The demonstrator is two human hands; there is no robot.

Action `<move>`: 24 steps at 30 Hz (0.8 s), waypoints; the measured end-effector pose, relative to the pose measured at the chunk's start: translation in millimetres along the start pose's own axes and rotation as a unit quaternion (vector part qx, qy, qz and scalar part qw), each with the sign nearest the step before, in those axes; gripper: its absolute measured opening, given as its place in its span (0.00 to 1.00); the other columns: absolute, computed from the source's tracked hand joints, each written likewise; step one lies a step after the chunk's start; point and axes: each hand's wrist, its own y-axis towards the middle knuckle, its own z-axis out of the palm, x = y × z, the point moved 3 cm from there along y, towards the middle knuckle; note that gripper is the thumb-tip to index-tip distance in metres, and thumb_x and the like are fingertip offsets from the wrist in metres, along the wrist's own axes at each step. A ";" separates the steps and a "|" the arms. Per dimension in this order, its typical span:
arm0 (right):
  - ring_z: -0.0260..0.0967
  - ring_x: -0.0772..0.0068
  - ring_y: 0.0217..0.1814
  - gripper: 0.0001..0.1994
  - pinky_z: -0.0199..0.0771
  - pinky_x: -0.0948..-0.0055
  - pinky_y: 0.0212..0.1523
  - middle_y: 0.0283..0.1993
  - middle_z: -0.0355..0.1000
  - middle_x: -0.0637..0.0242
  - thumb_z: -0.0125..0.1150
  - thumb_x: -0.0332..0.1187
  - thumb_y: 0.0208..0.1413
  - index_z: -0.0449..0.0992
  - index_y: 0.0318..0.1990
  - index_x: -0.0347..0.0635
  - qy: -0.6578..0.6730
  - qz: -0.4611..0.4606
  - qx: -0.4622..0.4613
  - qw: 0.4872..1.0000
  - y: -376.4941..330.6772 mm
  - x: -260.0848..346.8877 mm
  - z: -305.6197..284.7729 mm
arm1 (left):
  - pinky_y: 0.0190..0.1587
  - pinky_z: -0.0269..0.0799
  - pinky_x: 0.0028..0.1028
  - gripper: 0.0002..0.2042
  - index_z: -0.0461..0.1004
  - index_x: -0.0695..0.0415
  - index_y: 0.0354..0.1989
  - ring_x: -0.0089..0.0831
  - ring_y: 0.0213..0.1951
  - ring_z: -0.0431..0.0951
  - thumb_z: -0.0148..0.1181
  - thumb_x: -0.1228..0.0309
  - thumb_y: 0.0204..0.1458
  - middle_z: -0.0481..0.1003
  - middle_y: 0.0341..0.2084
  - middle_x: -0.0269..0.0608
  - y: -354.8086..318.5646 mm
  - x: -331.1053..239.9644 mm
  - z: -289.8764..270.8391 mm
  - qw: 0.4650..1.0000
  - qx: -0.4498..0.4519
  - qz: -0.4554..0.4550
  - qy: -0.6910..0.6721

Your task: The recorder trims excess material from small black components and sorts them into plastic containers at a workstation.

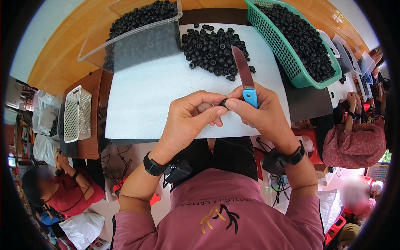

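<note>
My left hand [189,111] is closed, its thumb and finger pinching a small black round piece [223,102]. Wrapped around the blue handle of a knife [243,68] are the fingers of my right hand [263,109]. The knife's reddish-brown blade points up and away from me, apart from the piece. My right thumb tip presses at the same black piece, so both hands meet there, above a white sheet [141,102]. Beyond them, on the sheet, lies a loose pile of small black ring-like pieces [212,52], many with a hole in the middle.
A clear plastic bin [143,46] of black pieces stands at the far left, and a green basket [291,62] of them at the far right. A white basket [79,114] is on a brown table [93,137] to the left. Other people sit at both sides.
</note>
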 end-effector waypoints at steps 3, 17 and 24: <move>0.53 0.90 0.20 0.09 0.49 0.85 0.19 0.24 0.68 0.75 0.64 0.34 0.56 0.75 0.37 0.37 0.037 0.031 0.011 0.999 0.0 0.0 -1.9 | 0.31 0.73 0.21 0.09 0.77 0.65 0.43 0.23 0.29 0.79 0.60 0.76 0.54 0.79 0.31 0.41 -1.5 -2.9 0.4 1.000 0.010 -0.019 -0.014; 0.60 0.89 0.31 0.09 0.59 0.85 0.32 0.28 0.70 0.76 0.64 0.33 0.56 0.76 0.37 0.36 -0.040 -0.022 0.010 0.999 0.4 -5.0 -4.9 | 0.34 0.73 0.20 0.11 0.76 0.64 0.44 0.23 0.31 0.79 0.62 0.78 0.53 0.78 0.32 0.39 -2.6 0.0 6.6 1.000 -0.017 -0.021 0.009; 0.55 0.90 0.22 0.09 0.51 0.85 0.21 0.24 0.66 0.78 0.65 0.33 0.55 0.76 0.38 0.38 0.025 0.029 0.021 0.999 1.7 -5.1 -6.7 | 0.35 0.73 0.20 0.11 0.75 0.65 0.45 0.24 0.32 0.79 0.60 0.81 0.53 0.77 0.34 0.39 -5.5 0.0 10.0 0.998 -0.036 0.032 0.046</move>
